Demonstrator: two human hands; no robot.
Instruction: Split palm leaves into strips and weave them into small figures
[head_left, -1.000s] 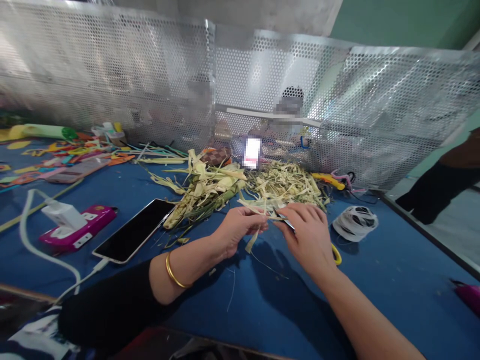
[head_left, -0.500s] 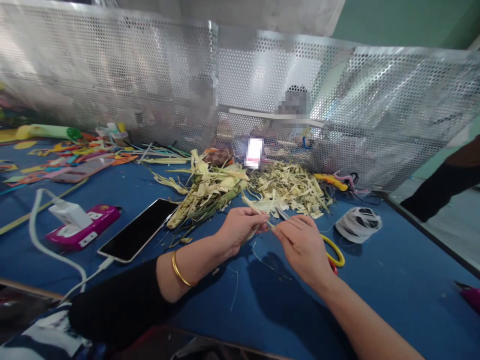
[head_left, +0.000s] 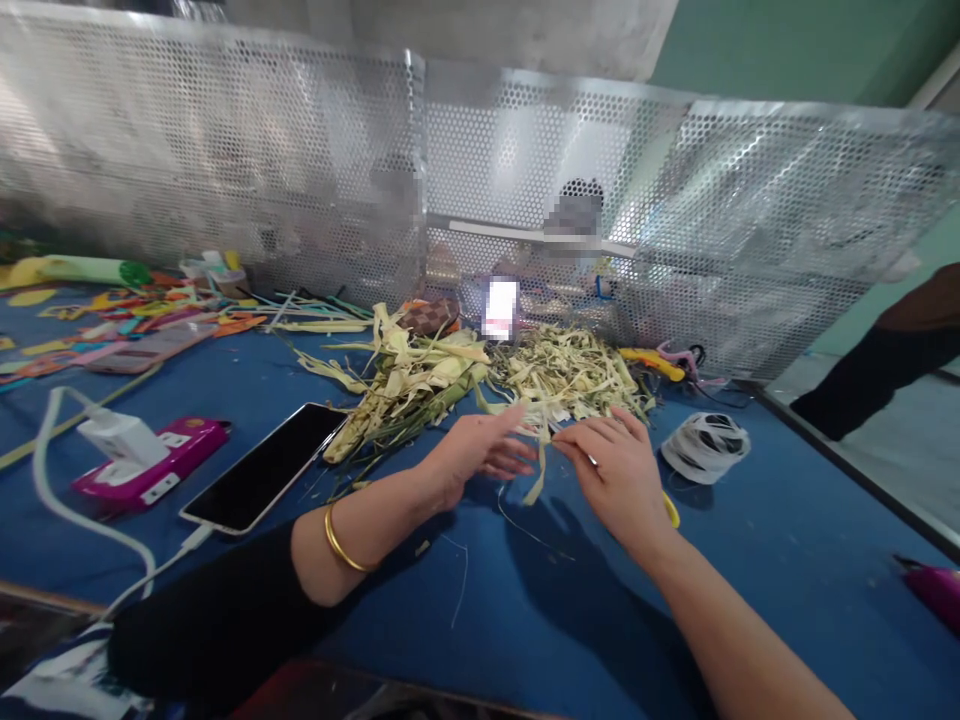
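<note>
My left hand (head_left: 486, 450) is open, its fingers spread and slightly blurred, just left of a pale dried husk strip (head_left: 541, 468). That strip hangs limp from the pinched fingertips of my right hand (head_left: 611, 478). Behind the right palm shows a yellow handle loop (head_left: 671, 510), the rest of it covered by the hand. A small metal glint shows at the right fingers; I cannot tell what it belongs to. Just beyond both hands lie a bundle of long husks (head_left: 409, 385) and a heap of shredded husk pieces (head_left: 570, 370).
A phone (head_left: 262, 468) on a cable and a purple power strip (head_left: 154, 465) lie at left. To the right sits a roll of white tape-like material (head_left: 705, 447). A perforated metal screen (head_left: 525, 150) bounds the blue table (head_left: 787, 560). A person stands far right.
My left hand has let go of the husk strip and opened. The strip now dangles from my right hand, and the blades seen earlier by the right fingers no longer show clearly.
</note>
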